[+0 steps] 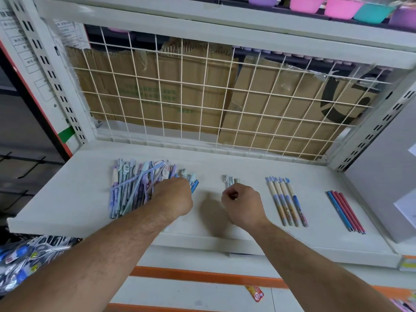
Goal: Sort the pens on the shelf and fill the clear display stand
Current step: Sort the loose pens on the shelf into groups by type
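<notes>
**Pens being grouped on the shelf**

A pile (132, 188) of mixed purple and blue pens is lying on the white shelf (67, 199). The left hand (174, 194) is being rested on the pile's right edge, knuckles up. Its fingers are being hidden by the back of the hand and by the pens, so it cannot be told whether anything is being gripped.

Just right of the pile, across a bare strip of shelf, a small bunch of grey pens (228, 180) is being held in the right hand (242, 204). The fingers are being curled round the barrels, and the caps are sticking out past the fist, away from the person. The two hands are being held apart.

Farther right of the pile, beige pens (286, 201) with blue tips are lying side by side in a row. Farthest right of the pile, slim red and blue pens (344, 210) are lying together, touching. Behind the pile a wire grid (202, 97) is standing, and cardboard (146, 93) is being seen through it.
</notes>
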### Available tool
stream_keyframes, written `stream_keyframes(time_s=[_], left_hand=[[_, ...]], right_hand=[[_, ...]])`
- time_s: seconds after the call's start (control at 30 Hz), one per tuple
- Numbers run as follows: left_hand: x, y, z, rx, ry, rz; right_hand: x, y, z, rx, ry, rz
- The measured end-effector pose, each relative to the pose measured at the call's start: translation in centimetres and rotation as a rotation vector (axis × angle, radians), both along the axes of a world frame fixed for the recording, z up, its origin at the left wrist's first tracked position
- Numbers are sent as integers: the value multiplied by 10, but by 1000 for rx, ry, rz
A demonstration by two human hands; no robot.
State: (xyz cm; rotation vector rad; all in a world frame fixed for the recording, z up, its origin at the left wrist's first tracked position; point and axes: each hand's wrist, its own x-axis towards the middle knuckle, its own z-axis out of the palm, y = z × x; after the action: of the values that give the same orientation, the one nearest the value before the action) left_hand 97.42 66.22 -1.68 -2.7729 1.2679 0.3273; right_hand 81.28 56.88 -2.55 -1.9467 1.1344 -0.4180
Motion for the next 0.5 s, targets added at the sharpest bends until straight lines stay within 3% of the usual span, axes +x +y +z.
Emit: stream_keyframes(time_s=[0.5], left_hand=[[-14, -8, -2, 70, -20, -33]], right_hand=[[-19, -3, 1, -32, 3, 40]])
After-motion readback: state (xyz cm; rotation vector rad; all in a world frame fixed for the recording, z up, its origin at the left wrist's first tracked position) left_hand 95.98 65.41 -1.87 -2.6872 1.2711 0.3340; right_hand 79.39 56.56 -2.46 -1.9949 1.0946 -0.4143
